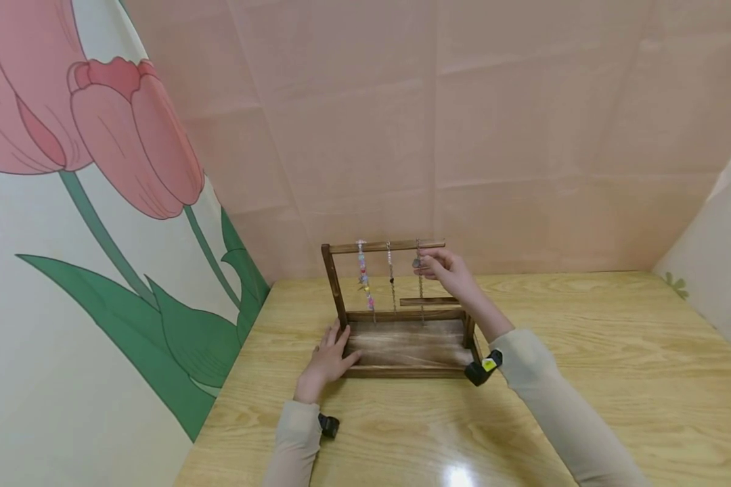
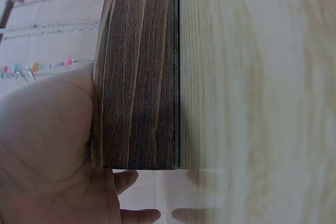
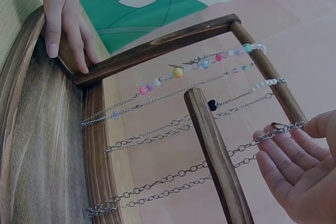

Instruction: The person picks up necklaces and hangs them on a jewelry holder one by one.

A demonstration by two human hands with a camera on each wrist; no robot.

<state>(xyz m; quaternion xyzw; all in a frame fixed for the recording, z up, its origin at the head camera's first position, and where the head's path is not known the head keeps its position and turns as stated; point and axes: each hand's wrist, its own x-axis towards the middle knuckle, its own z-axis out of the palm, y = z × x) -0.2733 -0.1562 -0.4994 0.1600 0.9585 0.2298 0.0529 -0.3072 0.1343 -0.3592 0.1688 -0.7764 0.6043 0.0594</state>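
A dark wooden jewelry stand with a tray base stands on the table. From its upper bar hang a colorful beaded necklace, a thin chain with a black bead and a plain silver chain necklace. My right hand is at the bar's right end, its thumb and fingers pinching the silver chain near a small pendant. My left hand rests with spread fingers on the tray's left front corner; its palm touches the wooden wall in the left wrist view.
A shorter lower bar juts out in front of the silver chain. Light wood-grain table extends around the stand. Behind hangs a pink cloth, and a tulip-printed cloth stands at the left.
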